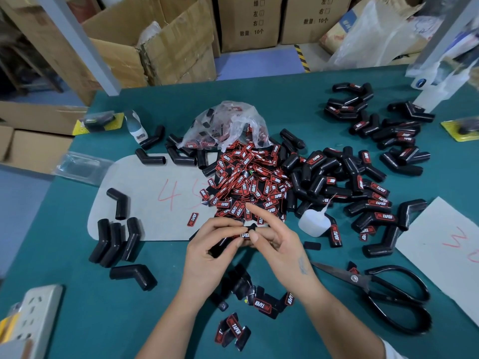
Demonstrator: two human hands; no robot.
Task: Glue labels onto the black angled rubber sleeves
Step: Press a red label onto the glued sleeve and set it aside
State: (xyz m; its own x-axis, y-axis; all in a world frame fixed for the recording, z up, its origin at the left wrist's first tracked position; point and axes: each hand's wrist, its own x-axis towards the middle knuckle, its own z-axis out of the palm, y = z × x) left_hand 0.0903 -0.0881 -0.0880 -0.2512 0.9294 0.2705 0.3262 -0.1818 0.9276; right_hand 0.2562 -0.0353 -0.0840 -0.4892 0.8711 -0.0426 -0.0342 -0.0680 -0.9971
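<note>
My left hand (pixel 210 244) grips a black angled rubber sleeve (pixel 220 248) at the table's middle front. A red and black label (pixel 243 235) lies on the sleeve's top. My right hand (pixel 274 234) presses that label with its thumb, the index finger stretched out above it. A heap of loose labels (pixel 248 180) spreads just beyond my hands. Bare sleeves (pixel 114 239) lie to the left. Labelled sleeves (pixel 363 193) pile up on the right. A small white glue bottle (pixel 313 224) stands right of my right hand.
Black scissors (pixel 383 288) lie at the front right. A few labels (pixel 261 304) sit between my forearms. A power strip (pixel 33 314) is at the front left. Grey cards (pixel 145 198) lie on the green table (pixel 77 294). Cardboard boxes (pixel 166 40) stand behind.
</note>
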